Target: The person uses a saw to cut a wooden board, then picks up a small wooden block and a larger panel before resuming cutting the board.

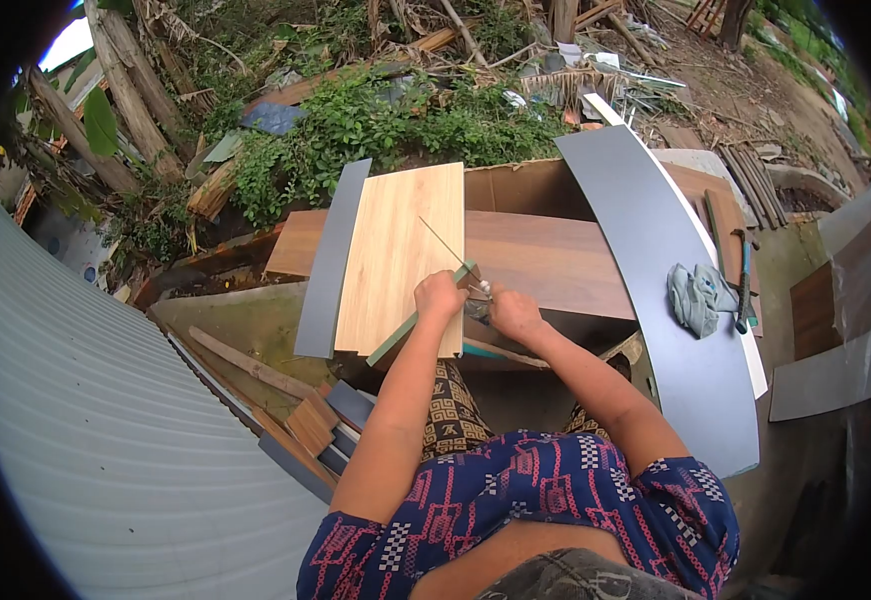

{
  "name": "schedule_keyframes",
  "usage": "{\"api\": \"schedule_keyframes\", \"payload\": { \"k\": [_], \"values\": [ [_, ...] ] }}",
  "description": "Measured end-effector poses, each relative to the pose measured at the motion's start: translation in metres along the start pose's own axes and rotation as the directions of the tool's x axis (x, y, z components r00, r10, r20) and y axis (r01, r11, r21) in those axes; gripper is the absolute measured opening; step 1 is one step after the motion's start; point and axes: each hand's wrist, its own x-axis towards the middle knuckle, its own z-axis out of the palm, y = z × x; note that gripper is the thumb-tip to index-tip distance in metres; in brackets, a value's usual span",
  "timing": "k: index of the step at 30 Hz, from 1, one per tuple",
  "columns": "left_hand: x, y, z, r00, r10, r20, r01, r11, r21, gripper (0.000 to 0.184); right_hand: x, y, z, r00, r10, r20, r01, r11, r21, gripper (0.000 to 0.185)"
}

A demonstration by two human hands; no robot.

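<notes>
Steadying strip (391,341) aslant on board (391,235): left hand (440,297), fingers curled over strip. Holding thin tool (444,243) near strip's far end: right hand (516,314), closed. Advised: firm hold, light strokes.

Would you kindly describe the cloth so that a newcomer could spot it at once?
Find the long grey board on the right. Near its right edge lies the cloth, pale grey-green. It is crumpled in a heap, unlike the slim, stiff tool just right of it.
</notes>
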Motion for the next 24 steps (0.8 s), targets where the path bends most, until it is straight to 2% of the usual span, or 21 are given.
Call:
{"api": "schedule_keyframes", "payload": {
  "k": [6, 11, 14, 20, 24],
  "values": [
    [0.006, -0.003, -0.003, 0.999, -0.022, 0.032, 0.023, 0.999, -0.03, 0.034, -0.081, 0.034, -0.012, 1.0, -0.002, 0.031, 0.005, 0.998, -0.067, 0.021],
    [0.001, 0.0, -0.006, 0.999, -0.023, 0.03, 0.023, 1.0, -0.014, 0.034, -0.103, 0.044, -0.02, 0.999, 0.009, 0.051, -0.006, 0.998, -0.057, 0.022],
    [0.005, -0.006, 0.003, 1.0, 0.019, -0.005, -0.019, 1.0, -0.011, 0.032, -0.09, 0.036, -0.015, 0.999, -0.004, 0.037, 0.006, 0.999, -0.05, 0.021],
    [0.0, -0.001, 0.0, 1.0, 0.005, -0.006, -0.005, 1.0, -0.021, 0.032, 0.004, -0.004, -0.005, 0.999, -0.001, 0.051, 0.001, 1.0, 0.003, 0.023],
    [-0.001, 0.002, -0.004, 1.0, 0.0, 0.005, 0.001, 1.0, -0.021, 0.032, 0.025, -0.008, 0.006, 0.999, -0.031, -0.043, 0.033, 0.999, 0.039, 0.022]
  ]
}}
